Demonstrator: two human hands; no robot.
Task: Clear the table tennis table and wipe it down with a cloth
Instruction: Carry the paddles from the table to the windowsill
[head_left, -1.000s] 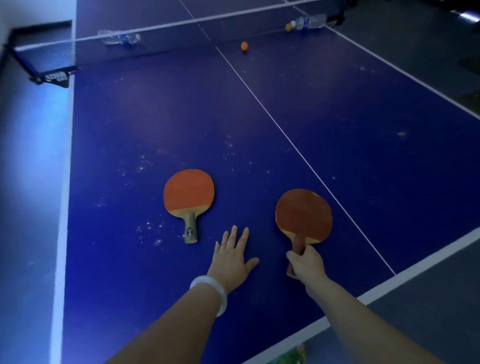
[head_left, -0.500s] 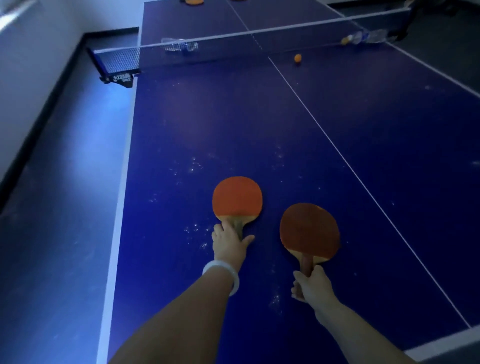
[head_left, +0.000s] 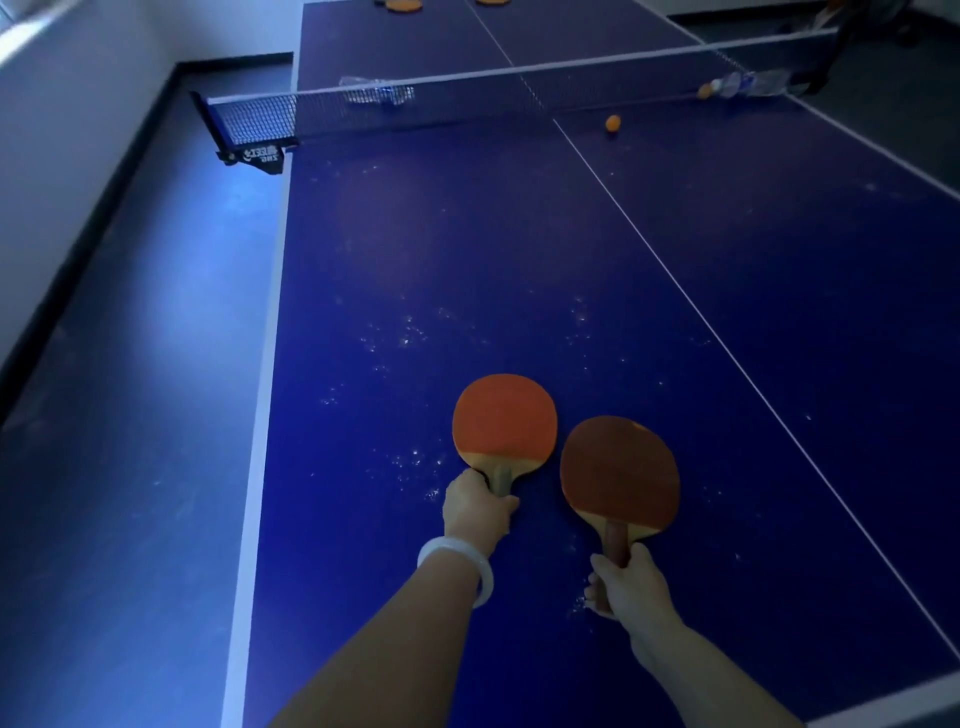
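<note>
1. The left hand (head_left: 478, 506) grips the handle of the orange paddle (head_left: 504, 421) — its blade lies flat on the blue table (head_left: 467, 249), pointing away from the wrist.
2. The right hand (head_left: 631, 587) grips the darker paddle (head_left: 621, 473) by its handle, blade just beside the first.
3. An orange ball (head_left: 613, 123) rests near the net (head_left: 415, 104); a plastic bottle (head_left: 753, 85) lies against it.

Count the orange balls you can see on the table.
2: one orange ball lies just this side of the net, another against the net by the bottles. Others may be hidden.
</note>
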